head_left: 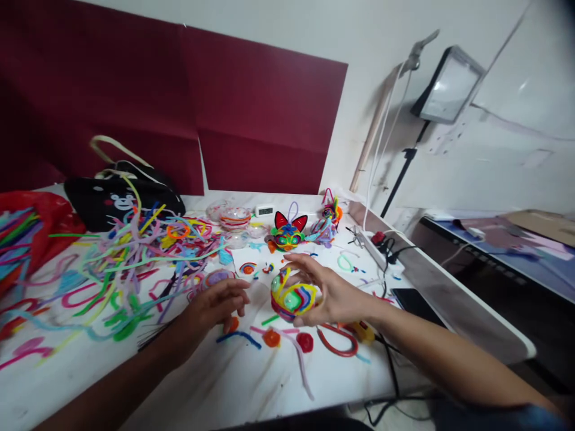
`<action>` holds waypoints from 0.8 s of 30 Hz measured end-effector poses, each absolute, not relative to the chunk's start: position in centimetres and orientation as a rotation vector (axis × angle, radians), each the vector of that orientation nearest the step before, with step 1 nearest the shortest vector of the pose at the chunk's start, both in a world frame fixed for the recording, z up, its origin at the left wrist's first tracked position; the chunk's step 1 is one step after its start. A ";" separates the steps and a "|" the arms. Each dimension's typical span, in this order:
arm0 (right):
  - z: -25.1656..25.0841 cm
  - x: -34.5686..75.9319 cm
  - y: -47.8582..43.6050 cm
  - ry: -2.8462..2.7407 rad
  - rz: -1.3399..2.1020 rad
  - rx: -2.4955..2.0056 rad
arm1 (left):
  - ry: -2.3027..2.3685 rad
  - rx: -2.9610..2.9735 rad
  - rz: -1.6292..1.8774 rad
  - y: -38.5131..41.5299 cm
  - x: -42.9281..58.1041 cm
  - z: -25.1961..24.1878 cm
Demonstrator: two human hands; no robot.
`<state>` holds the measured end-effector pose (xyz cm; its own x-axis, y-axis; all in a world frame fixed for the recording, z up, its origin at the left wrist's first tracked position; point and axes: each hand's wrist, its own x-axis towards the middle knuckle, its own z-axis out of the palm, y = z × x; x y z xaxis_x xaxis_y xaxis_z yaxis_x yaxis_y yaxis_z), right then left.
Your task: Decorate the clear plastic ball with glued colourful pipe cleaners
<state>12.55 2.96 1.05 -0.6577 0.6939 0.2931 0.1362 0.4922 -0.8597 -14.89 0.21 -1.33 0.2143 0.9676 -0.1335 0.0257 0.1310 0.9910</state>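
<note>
My right hand (331, 290) is curled round a clear ball covered with yellow, red, blue and purple pipe cleaners (293, 298), with a pale green round patch on the side that shows. The ball is held just above the white table. To its left, my left hand (220, 302) hovers with fingers loosely bent and apart, nothing seen in it. Below the hands lie an orange pipe-cleaner coil (271, 338), a red coil (305, 342), a blue pipe cleaner (239, 339) and a long pale purple one (303, 365). Red-handled scissors or pliers (338, 341) lie under my right wrist.
A tangled pile of pipe cleaners (135, 251) covers the left side. Behind stand a decorated cat-eared ball (288, 232), clear plastic bowls (235, 219) and a black bag (121, 200). At right are a power strip (375, 250), a phone (415, 305), a yellow-bodied tool (362, 331) and cables.
</note>
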 end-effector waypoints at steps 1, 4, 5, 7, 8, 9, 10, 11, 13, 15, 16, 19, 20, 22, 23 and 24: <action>0.9 12.6 3.1 -2.083 1.160 -0.662 | 1.109 1.215 0.939 0.3 -14.6 -1.3; 0.6 12.6 3.3 -2.060 1.209 -0.617 | 1.064 1.212 0.941 0.4 -13.3 -1.2; 0.5 12.6 3.3 -2.069 1.212 -0.615 | 1.037 1.211 0.955 0.5 -12.8 -1.2; 0.4 12.5 3.3 -2.103 1.200 -0.618 | 0.970 1.204 0.969 0.5 -12.0 -1.2; 0.4 12.5 3.3 -2.126 1.193 -0.622 | 0.940 1.196 0.963 0.5 -11.7 -1.3; 0.3 12.5 3.3 -2.149 1.187 -0.629 | 0.916 1.187 0.949 0.6 -11.4 -1.3; 0.3 12.5 3.3 -2.165 1.180 -0.634 | 0.903 1.175 0.935 0.7 -11.3 -1.4; 0.2 12.5 3.3 -2.176 1.176 -0.637 | 0.903 1.162 0.924 0.7 -11.2 -1.5; 0.2 12.5 3.3 -2.185 1.180 -0.645 | 0.917 1.143 0.914 1.0 -11.3 -1.7; 0.3 12.5 3.2 -2.184 1.191 -0.644 | 0.909 1.138 0.895 1.2 -11.4 -2.0; 0.4 12.5 3.1 -2.186 1.195 -0.644 | 0.897 1.142 0.886 1.2 -11.5 -2.1; 0.6 12.4 2.7 -2.191 1.196 -0.626 | 0.845 1.184 0.853 1.0 -11.5 -2.3; 0.7 12.3 2.5 -2.193 1.201 -0.613 | 0.826 1.202 0.841 0.8 -11.5 -2.3; 0.6 12.1 2.3 -2.196 1.223 -0.583 | 0.791 1.231 0.808 0.4 -11.5 -2.2; 0.5 12.0 2.1 -2.197 1.233 -0.573 | 0.781 1.235 0.790 0.2 -11.5 -2.2; 0.4 11.9 2.0 -2.198 1.239 -0.567 | 0.777 1.231 0.775 0.0 -11.5 -2.1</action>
